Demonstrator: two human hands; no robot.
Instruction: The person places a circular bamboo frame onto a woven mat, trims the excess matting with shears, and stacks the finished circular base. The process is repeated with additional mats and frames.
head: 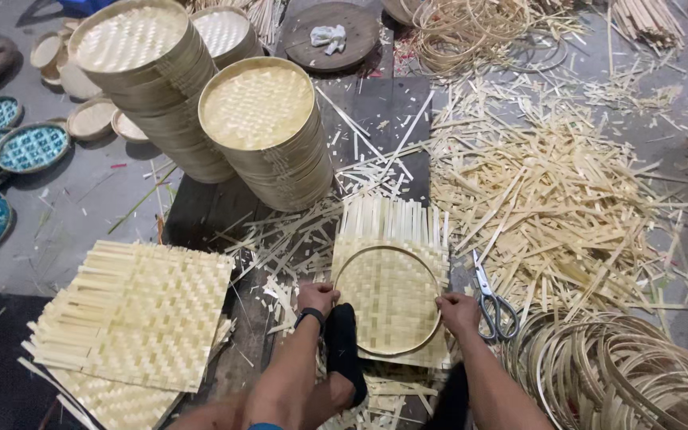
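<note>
Here, both hands' fingers gripping bamboo hoop (388, 300) on woven mat (392, 227), scissors (494, 302) nr right hand (457, 311)

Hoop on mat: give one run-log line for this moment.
left hand on hoop rim | right hand on opposite rim | hoop flat on mat | scissors beside right hand

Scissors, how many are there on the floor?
1: the scissors lie open-handled just beside the right hand, next to the woven mat. More could hide under the bamboo strips.

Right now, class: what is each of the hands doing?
Left hand: closed on the bamboo hoop over the woven mat.
Right hand: closed on the same hoop.
</note>
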